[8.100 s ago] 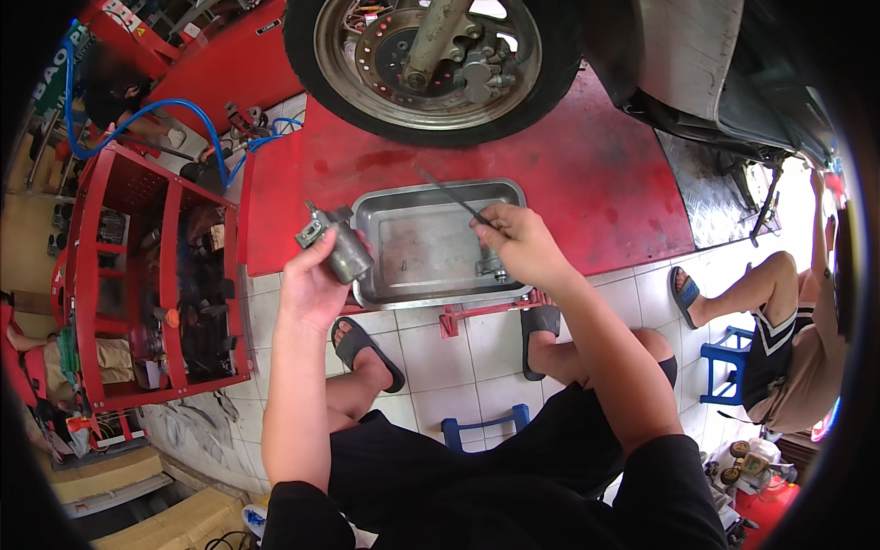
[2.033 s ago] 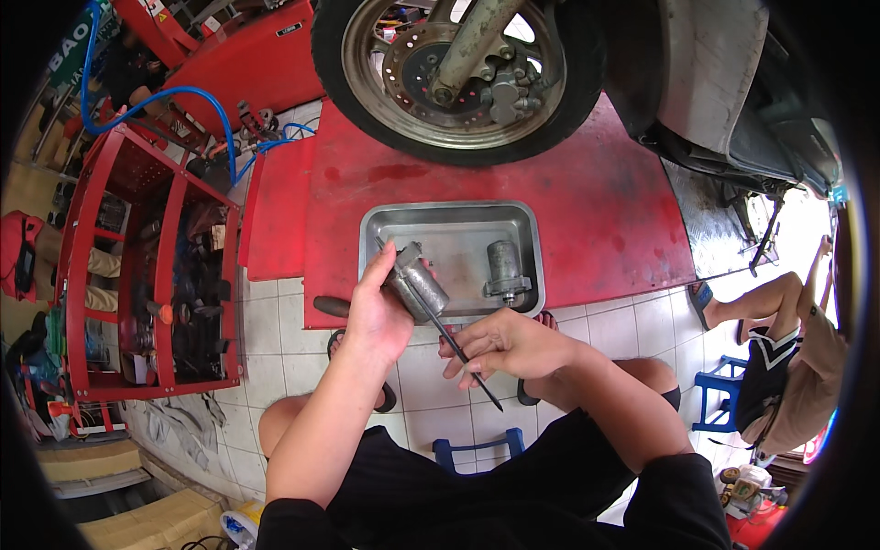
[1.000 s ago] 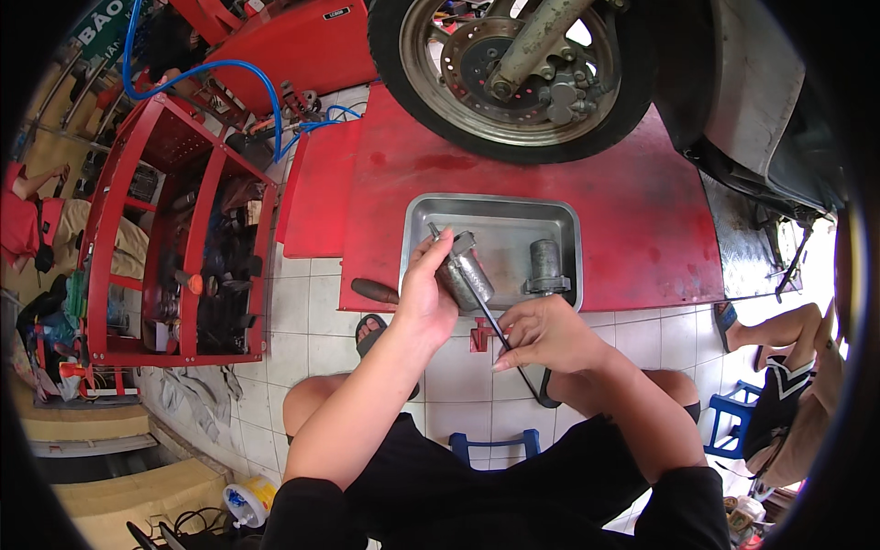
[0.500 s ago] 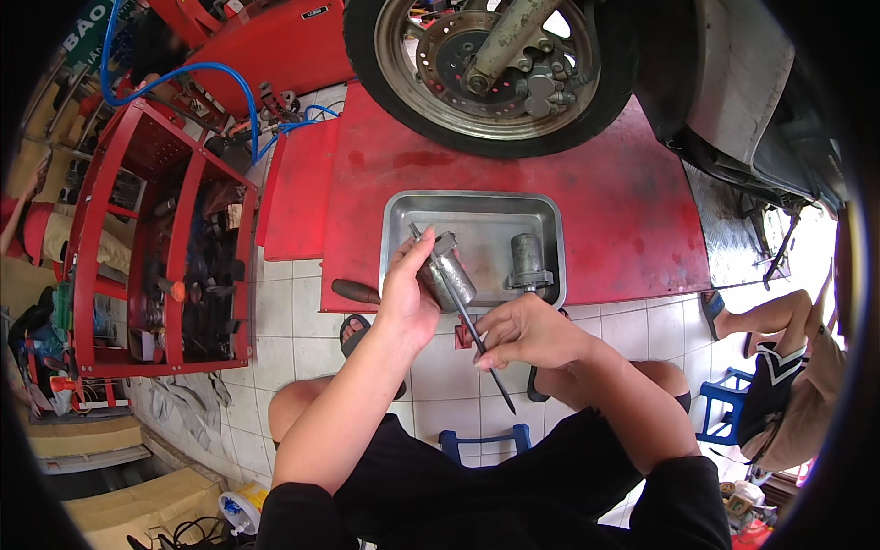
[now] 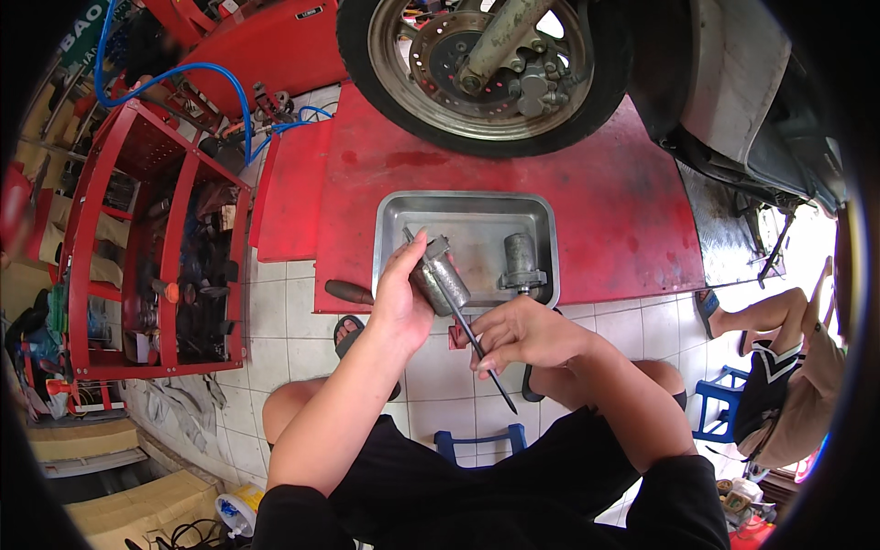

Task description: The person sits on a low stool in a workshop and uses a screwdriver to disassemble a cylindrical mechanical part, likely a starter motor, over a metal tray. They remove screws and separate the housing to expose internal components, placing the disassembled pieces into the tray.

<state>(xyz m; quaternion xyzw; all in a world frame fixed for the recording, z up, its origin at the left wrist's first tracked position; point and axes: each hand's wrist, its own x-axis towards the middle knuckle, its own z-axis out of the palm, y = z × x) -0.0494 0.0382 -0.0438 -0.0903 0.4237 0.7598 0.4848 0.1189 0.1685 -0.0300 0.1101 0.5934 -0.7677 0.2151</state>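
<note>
My left hand [image 5: 401,307] is wrapped round a grey cylindrical metal motor [image 5: 443,286], held tilted over the near left part of a metal tray [image 5: 467,196]. Between the thumb and fingers of my right hand [image 5: 532,332] is a long thin dark metal rod [image 5: 496,378]. It slants along the motor's side, its pointed end down toward my lap; the upper end lies by my left fingertips. Inside the tray, at the right, a second cylindrical motor [image 5: 520,255] with a flange stands or lies near my right hand; which one I cannot tell.
The tray rests on a red platform [image 5: 623,220], with a wooden handle [image 5: 348,291] sticking out at its left. A motorbike wheel [image 5: 486,137] stands beyond. To the left is a red tool rack [image 5: 179,229]. A seated person's leg [image 5: 761,316] and a blue stool [image 5: 720,403] are at right.
Hands, motor and rod keep nearly the same pose. The whole view has shifted slightly, so most things appear a little farther left. The person at the far left edge has moved and looks blurred.
</note>
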